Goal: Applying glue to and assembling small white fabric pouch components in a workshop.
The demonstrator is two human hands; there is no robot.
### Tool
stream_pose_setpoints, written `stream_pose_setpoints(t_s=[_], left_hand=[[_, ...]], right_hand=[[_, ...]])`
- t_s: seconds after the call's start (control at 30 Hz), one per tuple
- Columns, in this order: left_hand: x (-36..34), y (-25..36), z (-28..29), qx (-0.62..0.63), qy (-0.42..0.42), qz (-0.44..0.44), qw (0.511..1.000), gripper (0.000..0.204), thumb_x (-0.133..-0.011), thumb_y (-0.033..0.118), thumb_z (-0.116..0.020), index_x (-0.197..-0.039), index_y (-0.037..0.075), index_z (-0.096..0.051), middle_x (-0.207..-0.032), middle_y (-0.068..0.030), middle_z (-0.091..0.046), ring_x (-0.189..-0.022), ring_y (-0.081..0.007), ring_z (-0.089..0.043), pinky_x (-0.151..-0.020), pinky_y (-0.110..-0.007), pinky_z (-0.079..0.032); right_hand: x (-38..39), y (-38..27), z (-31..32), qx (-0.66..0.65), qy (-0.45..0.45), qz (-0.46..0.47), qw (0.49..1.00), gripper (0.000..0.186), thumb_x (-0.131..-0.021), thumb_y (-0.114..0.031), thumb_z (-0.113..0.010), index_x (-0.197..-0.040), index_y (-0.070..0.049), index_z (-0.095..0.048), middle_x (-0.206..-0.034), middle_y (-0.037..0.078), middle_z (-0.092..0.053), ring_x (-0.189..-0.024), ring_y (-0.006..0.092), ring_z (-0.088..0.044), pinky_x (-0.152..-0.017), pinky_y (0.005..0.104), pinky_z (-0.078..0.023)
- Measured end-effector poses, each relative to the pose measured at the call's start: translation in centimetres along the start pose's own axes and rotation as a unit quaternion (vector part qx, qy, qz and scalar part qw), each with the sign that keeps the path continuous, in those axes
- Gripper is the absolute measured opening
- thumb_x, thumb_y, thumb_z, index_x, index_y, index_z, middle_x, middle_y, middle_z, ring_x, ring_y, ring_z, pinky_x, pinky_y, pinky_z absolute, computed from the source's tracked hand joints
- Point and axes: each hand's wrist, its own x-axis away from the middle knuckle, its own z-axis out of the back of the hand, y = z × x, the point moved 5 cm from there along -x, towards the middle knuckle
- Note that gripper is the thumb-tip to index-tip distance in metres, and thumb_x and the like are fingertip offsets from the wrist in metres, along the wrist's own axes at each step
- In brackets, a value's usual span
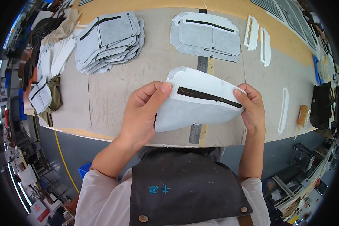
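A pale grey pocket panel (188,113) with a white strip along its top and a long black slot in it is held up in the middle, slightly tilted. My left hand (145,105) grips its left end, thumb on the upper left corner. My right hand (252,105) pinches its upper right corner between thumb and fingers. Behind it lies a short stack of similar grey panels (205,41), the top one with a black slot. A metal ruler (195,135) shows on the tabletop beneath the held panel.
A taller panel stack (105,47) is at back left, beside white pieces (60,56) and dark material (43,30). White slotted strips (265,47) lie at right on the table (75,105), with a brown roll (303,116) and black bag (320,105) near its edge.
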Motion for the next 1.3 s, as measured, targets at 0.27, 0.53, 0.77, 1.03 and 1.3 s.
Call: stream_pose_setpoints(t_s=[0.27, 0.53, 0.77, 1.03, 1.3], left_hand=[[-0.3, 0.0, -0.6, -0.003, -0.012, -0.019, 1.0, 0.024, -0.097, 0.024, -0.06, -0.1, 0.002, -0.067, -0.09, 0.0009, -0.065, -0.08, -0.0045, -0.055, -0.071, -0.022, -0.045], [-0.7, 0.1, -0.9, -0.037, -0.023, -0.037, 0.998, 0.023, -0.097, 0.023, -0.059, -0.101, 0.002, -0.067, -0.09, 0.0017, -0.064, -0.082, -0.0041, -0.052, -0.074, -0.022, -0.043], [-0.7, -0.1, -1.3, -0.037, -0.033, -0.034, 0.998, 0.022, -0.098, 0.023, -0.058, -0.101, 0.002, -0.066, -0.091, 0.0018, -0.063, -0.083, -0.004, -0.052, -0.074, -0.022, -0.043], [-1.1, -0.4, -1.6, -0.056, -0.024, -0.035, 0.998, 0.023, -0.098, 0.023, -0.057, -0.103, 0.002, -0.066, -0.092, 0.001, -0.064, -0.083, -0.0041, -0.053, -0.074, -0.022, -0.044], [-3.5, -0.3, 0.8, -0.014, 0.072, -0.019, 0.997, 0.023, -0.097, 0.024, -0.06, -0.097, 0.002, -0.066, -0.084, 0.0025, -0.063, -0.075, -0.0036, -0.054, -0.069, -0.021, -0.045]], right_hand=[[-1.1, 0.5, 0.5, -0.009, 0.001, -0.012, 1.0, 0.01, -0.086, -0.014, -0.071, -0.084, -0.006, -0.066, -0.075, -0.002, -0.063, -0.071, 0.0051, -0.052, -0.07, 0.0224, -0.04], [-1.5, 0.5, 0.7, -0.006, 0.005, -0.013, 1.0, 0.01, -0.086, -0.014, -0.071, -0.085, -0.006, -0.066, -0.076, -0.002, -0.063, -0.072, 0.0055, -0.053, -0.072, 0.023, -0.04], [-1.6, 0.9, 1.0, -0.012, 0.006, -0.017, 1.0, 0.009, -0.086, -0.014, -0.071, -0.085, -0.006, -0.066, -0.077, -0.001, -0.064, -0.073, 0.0057, -0.053, -0.073, 0.023, -0.04], [-1.7, 1.3, 2.0, -0.034, 0.005, -0.018, 0.999, 0.01, -0.088, -0.015, -0.069, -0.089, -0.005, -0.066, -0.081, 0.0, -0.065, -0.076, 0.0067, -0.055, -0.074, 0.0238, -0.042], [-1.8, 2.2, 1.3, -0.198, 0.06, -0.088, 0.974, 0.024, -0.094, -0.021, -0.061, -0.106, 0.0, -0.065, -0.092, 0.004, -0.068, -0.085, 0.0113, -0.063, -0.078, 0.0289, -0.052]])
